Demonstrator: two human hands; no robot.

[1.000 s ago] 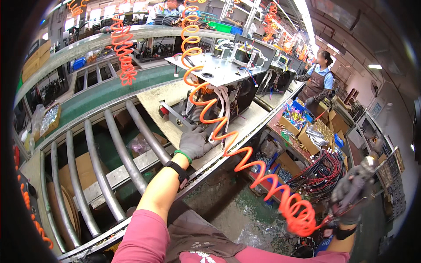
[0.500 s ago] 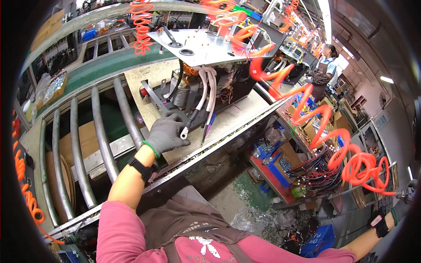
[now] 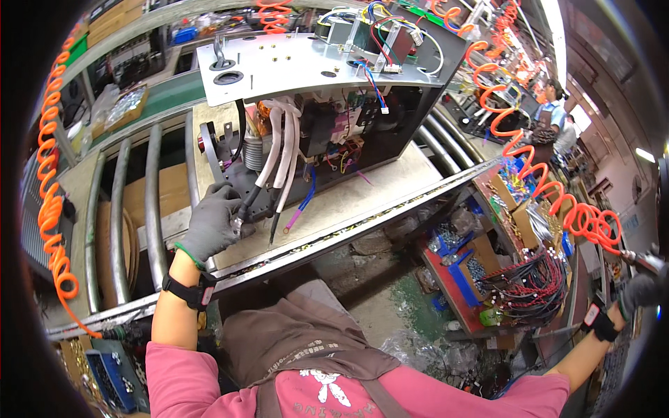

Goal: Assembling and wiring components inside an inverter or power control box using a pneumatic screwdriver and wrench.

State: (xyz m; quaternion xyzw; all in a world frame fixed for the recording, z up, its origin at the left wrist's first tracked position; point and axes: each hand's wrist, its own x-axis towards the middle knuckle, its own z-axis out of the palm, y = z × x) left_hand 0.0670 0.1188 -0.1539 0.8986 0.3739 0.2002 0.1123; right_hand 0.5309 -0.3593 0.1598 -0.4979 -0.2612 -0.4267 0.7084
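Observation:
My left hand (image 3: pixel 211 221), in a grey glove with a green cuff, is closed on a thick cable (image 3: pixel 246 203) near its metal lug end. The cable's white-sleeved upper part runs up into an open machine chassis (image 3: pixel 334 132), which stands on a pale board (image 3: pixel 369 202). A second white-sleeved cable hangs beside it, along with a blue wire with a pink tip (image 3: pixel 298 217). At the far right rim my gloved right hand (image 3: pixel 640 294) is closed round a metallic air tool (image 3: pixel 645 262), which is partly cut off by the picture's edge.
A coiled red air hose (image 3: pixel 582 216) leads to the tool. Below it, a red bench (image 3: pixel 446 279) carries blue bins and a bundle of black and red wires (image 3: pixel 526 285). Steel rollers (image 3: pixel 153 202) lie left of the board. A co-worker (image 3: pixel 547 125) stands farther back.
The view has shifted, so the chassis sits farther left. My right hand has come up more into view with the air tool. My left hand remains on the cable end.

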